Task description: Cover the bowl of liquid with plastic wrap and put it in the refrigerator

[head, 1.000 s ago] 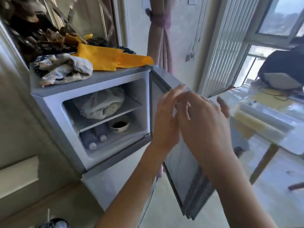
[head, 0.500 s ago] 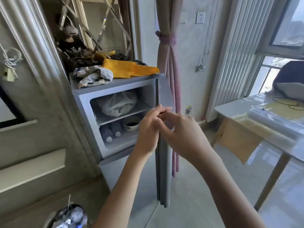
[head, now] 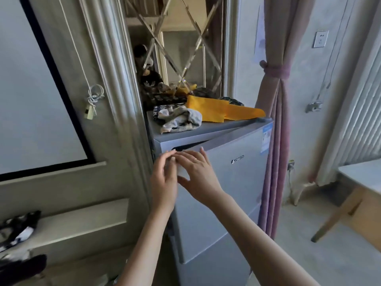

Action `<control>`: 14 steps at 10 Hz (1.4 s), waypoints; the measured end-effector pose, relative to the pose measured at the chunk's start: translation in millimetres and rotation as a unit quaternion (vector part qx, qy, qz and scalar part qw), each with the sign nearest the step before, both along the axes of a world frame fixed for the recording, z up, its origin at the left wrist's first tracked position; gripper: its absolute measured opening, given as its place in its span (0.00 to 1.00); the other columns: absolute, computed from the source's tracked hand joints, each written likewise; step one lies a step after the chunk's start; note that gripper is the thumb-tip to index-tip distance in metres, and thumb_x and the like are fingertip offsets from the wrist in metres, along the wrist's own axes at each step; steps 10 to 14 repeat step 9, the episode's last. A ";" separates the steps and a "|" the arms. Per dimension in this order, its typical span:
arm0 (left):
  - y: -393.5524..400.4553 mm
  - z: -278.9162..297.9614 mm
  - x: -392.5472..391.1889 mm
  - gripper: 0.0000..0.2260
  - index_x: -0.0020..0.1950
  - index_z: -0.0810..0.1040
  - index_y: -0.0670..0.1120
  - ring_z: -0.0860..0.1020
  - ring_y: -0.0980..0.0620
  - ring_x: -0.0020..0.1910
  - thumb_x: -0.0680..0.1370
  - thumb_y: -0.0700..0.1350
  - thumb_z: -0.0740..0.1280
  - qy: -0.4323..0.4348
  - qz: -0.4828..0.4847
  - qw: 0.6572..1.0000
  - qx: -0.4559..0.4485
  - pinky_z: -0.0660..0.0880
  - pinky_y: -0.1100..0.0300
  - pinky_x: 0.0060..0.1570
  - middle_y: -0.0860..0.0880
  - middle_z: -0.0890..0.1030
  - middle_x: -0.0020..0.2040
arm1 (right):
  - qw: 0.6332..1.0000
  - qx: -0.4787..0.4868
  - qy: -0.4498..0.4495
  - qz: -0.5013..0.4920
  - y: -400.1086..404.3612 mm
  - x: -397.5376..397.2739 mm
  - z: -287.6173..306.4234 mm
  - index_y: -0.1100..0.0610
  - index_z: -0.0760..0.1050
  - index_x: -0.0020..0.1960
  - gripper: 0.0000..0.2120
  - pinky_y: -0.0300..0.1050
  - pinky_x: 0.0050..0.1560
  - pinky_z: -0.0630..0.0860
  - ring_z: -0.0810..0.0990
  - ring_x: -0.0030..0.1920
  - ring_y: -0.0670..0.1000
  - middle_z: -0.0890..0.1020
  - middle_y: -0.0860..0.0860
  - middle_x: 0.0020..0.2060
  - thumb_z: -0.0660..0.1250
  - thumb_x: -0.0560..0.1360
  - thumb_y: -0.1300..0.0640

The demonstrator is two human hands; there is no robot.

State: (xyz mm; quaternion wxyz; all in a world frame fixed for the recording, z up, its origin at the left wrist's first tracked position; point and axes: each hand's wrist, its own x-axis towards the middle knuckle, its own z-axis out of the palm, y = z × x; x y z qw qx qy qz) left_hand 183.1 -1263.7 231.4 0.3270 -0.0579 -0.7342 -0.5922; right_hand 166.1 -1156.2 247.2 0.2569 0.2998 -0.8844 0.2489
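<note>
The refrigerator (head: 216, 203) is being shown upright against the wall, in the corner beside a mirrored panel (head: 181, 48). Its upper door (head: 233, 182) is being held almost shut, with only a thin dark gap left along the top left edge. A projector screen (head: 31, 89) is being seen on the wall to the left, a tied curtain (head: 274, 120) just beside the fridge on the right, and a table (head: 362, 178) at the right edge. The fridge top is being taken up by a yellow cloth (head: 218, 110) and a crumpled grey rag (head: 179, 119). The right hand (head: 198, 174) is being pressed flat on the door front near the opening edge, fingers spread, nothing gripped. The left hand (head: 165, 178) is being held at that same edge, fingers loosely curled, touching the right hand's fingertips; whether anything is being pinched cannot be told. The bowl is not being shown; its location cannot be told.
</note>
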 end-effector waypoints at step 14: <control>-74.4 -3.0 -83.7 0.14 0.64 0.74 0.47 0.58 0.52 0.75 0.80 0.48 0.60 -0.028 0.159 0.961 -0.224 0.54 0.69 0.70 0.53 0.66 0.71 | 0.982 0.036 0.178 0.058 0.4 -116.5 -23.3 0.49 0.71 0.71 0.30 0.48 0.71 0.58 0.73 0.68 0.48 0.76 0.44 0.67 0.63 0.70 0.66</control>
